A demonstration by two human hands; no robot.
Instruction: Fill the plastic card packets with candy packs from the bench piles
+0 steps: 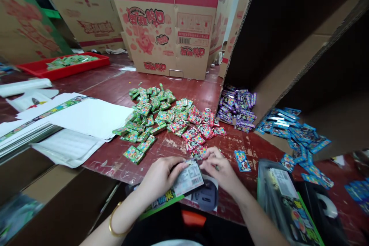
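Note:
A dark printed bag (188, 180), with a white barcode label and a green lower part, lies at the front edge of the table. My left hand (160, 173) grips its upper left side, thumb on top. At the upper right corner, my right hand (220, 171) has thumb and fingers pinched on the bag's edge; the fingertips partly hide the contact. Beneath the bag is a dark grey moulded shape (206, 196). Just beyond my hands lie red candy packets (198, 138) and green candy packets (144, 113). One blue packet (242, 160) sits right of my right hand.
Purple packets (238, 107) and blue packets (302, 138) spill from tilted cardboard boxes (305, 57) at right. Stacked printed bags (281, 184) lie near front right. White sheets (92, 117) lie left. A red tray (80, 70) and large carton (161, 38) stand behind.

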